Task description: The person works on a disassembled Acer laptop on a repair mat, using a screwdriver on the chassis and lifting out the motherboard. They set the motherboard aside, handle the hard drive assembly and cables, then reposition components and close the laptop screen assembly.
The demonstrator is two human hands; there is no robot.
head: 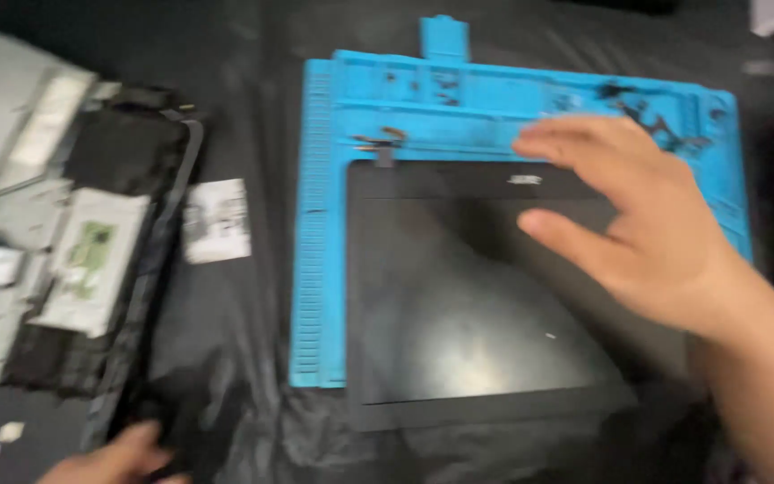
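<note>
Right hand (638, 215) comes in from the lower right corner, forearm bare, palm facing down and fingers spread loose and open, thumb sticking out to the left below the rest. It's pretty motion-blurred. Left hand (114, 457) only peeks in at the bottom left edge, just some knuckles and fingers curled, too cropped to tell its grip.

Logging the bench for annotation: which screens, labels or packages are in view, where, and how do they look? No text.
Screen: dark glossy rectangular panel, lies on the blue mat, right hand over its top right.
Card: small white and grey rectangle, on the black cloth left of the mat.
Opened device: far left, black frame, pale rectangular labelled parts inside; blurred.
Left hand: bottom edge, at the frame's lower end.
</note>
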